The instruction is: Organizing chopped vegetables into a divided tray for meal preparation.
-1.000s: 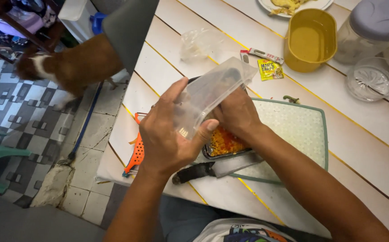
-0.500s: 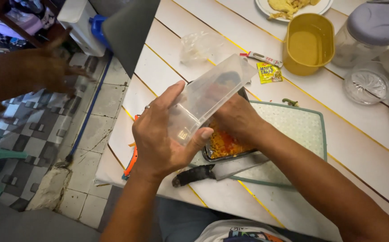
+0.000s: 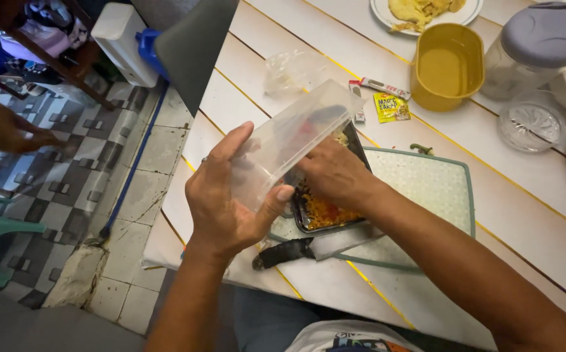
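Observation:
My left hand [image 3: 221, 208] grips the near end of a clear plastic container [image 3: 296, 133], held tilted above the table's left edge. My right hand [image 3: 335, 173] reaches in at the container's far side; its fingertips are hidden behind the plastic. Directly below sits a black tray [image 3: 325, 212] of orange and yellow food, resting on a pale cutting board [image 3: 426, 189] with a green rim. A knife [image 3: 283, 253] with a black handle lies on the board's near edge, just under my left hand.
Further back on the white slatted table stand a yellow bowl [image 3: 446, 65], a jar with a grey lid [image 3: 537, 45], a glass lid [image 3: 530, 124], a plate of food [image 3: 426, 10], a crumpled plastic bag [image 3: 293, 68] and a yellow sachet [image 3: 392, 106]. Another person's hand [image 3: 3, 130] hovers over the tiled floor at left.
The container has tipped further over the tray and my right hand has moved up to its far side. The other person's hand has drawn away to the left.

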